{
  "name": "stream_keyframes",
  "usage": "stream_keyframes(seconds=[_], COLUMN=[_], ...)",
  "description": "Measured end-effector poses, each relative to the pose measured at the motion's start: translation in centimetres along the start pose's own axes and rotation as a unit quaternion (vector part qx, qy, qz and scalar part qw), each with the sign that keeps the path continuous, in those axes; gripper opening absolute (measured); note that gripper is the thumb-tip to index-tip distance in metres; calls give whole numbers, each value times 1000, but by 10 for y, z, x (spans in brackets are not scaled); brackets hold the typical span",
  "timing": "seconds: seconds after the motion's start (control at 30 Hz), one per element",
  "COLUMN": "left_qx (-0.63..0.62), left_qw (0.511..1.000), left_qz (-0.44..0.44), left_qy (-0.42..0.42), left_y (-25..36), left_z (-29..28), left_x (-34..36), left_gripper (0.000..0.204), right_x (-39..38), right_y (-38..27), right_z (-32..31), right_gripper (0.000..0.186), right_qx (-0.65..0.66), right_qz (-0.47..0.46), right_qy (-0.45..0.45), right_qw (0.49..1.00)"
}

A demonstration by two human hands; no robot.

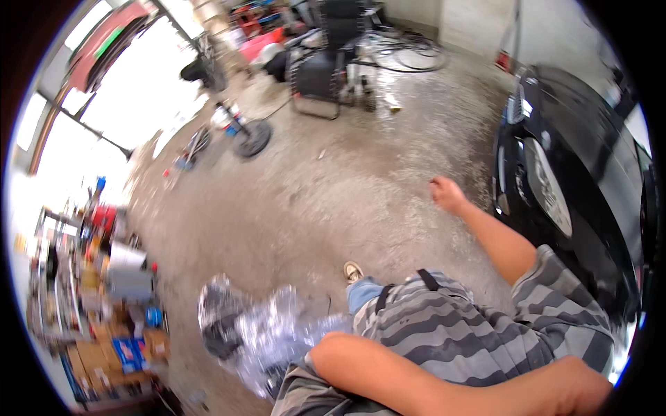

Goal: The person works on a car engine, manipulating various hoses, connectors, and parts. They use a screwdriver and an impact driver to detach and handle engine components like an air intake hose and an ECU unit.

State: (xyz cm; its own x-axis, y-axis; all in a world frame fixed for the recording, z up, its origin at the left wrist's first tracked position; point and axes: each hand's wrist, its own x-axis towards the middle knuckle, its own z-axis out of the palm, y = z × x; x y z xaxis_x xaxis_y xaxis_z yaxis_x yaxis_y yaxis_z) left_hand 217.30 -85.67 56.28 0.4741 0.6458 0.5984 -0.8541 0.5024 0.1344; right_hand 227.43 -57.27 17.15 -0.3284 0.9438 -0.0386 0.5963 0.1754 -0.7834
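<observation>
My right hand (449,195) is stretched out over the concrete floor, left of a black car (583,166). Its fingers are curled in; a small dark spot shows at their tips, too blurred to name. My left forearm (423,381) crosses low in front of my striped shirt (444,333). At its end my left hand (586,388) lies by the lower right rim, blurred, its fingers not readable. The car's headlight (549,187) faces the floor beside my right arm. One of my shoes (352,271) shows below the shirt.
Clear plastic sheeting (277,333) lies crumpled on the floor at left. Beyond it stand loaded shelves (62,277) and cardboard boxes (94,364). Farther off are a pedestal fan's round base (254,139), a black folding recliner (318,75) and a coiled black hose (416,55).
</observation>
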Motion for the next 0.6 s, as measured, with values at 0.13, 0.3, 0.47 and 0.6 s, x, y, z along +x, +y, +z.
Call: stream_keyframes(seconds=[0.13,0.3,0.47,0.6], left_qx=[-8,163,530,592], left_qw=[999,965,776,699], left_qz=[-11,-158,-75,-28], left_qy=[-47,-130,333,400], left_y=[100,249,334,381], left_z=[-55,-191,-377,-488], left_x=[32,89,154,237], left_gripper=[7,22,45,47], right_x=[-13,-14,139,309], right_y=[36,56,-53,-98], right_z=[12,-20,-74,-120], right_gripper=[21,19,12,11], right_qx=[-54,163,418,482], right_qz=[102,284,186,84], right_qy=[-26,142,243,114], right_qw=[993,934,856,865])
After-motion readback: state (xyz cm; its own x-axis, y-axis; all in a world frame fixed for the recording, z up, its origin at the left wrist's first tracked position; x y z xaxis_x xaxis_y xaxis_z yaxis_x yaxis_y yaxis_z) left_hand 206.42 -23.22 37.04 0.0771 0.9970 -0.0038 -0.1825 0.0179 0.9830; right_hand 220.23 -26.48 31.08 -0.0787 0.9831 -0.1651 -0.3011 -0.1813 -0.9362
